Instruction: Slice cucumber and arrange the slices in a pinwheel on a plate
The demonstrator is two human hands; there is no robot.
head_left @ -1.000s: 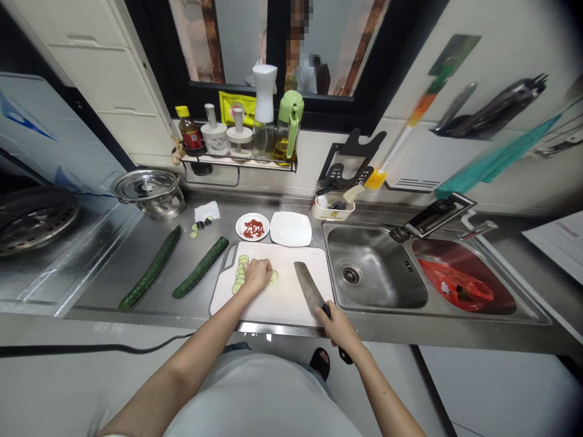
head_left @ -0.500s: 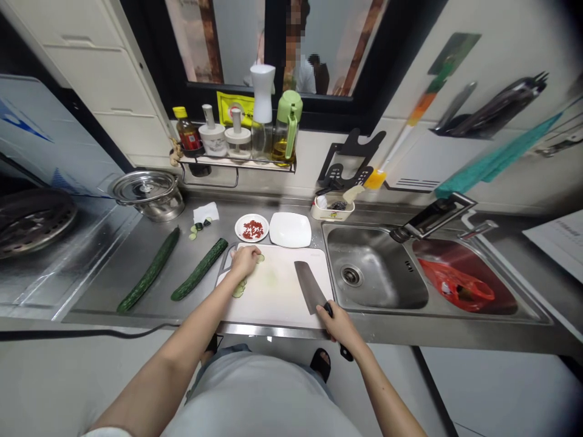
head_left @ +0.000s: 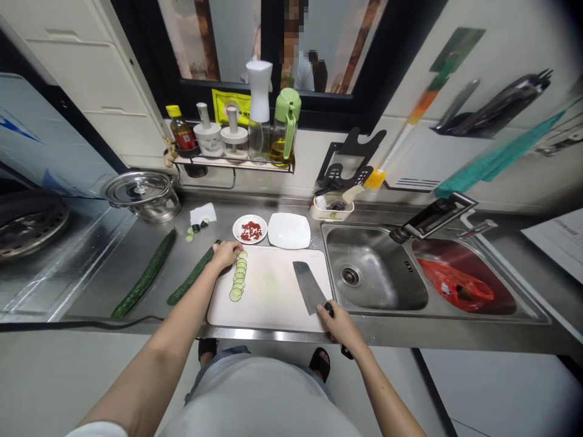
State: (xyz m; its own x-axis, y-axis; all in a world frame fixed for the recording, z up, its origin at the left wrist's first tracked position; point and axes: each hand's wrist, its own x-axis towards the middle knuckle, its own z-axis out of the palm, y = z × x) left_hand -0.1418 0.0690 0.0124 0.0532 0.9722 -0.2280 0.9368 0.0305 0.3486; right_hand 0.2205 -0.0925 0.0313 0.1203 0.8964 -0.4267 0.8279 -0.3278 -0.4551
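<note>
Stretching from the fingertips of the left hand (head_left: 227,254) back toward the near side of the cutting board (head_left: 273,314), a row of overlapping cucumber slices (head_left: 238,278) lies just to the right of that hand and mostly nearer the body than it. Its long axis runs far to near, slanting slightly left as it comes closer, and the left hand is clearly the nearer of the two, touching or almost touching the far end. That hand is palm down at the board's far left corner, fingers bent and drawn narrowly together (whether a slice is pinched between them, I cannot tell). Its wrist crosses in front of part of a long cucumber (head_left: 191,275), which slants off to the left. Well apart, the right hand (head_left: 337,321) is closed round the handle of a knife (head_left: 310,290), whose blade points away and leftward from it, over the board's right part. Beyond and to the right of the left hand sits a white plate (head_left: 289,230).
</note>
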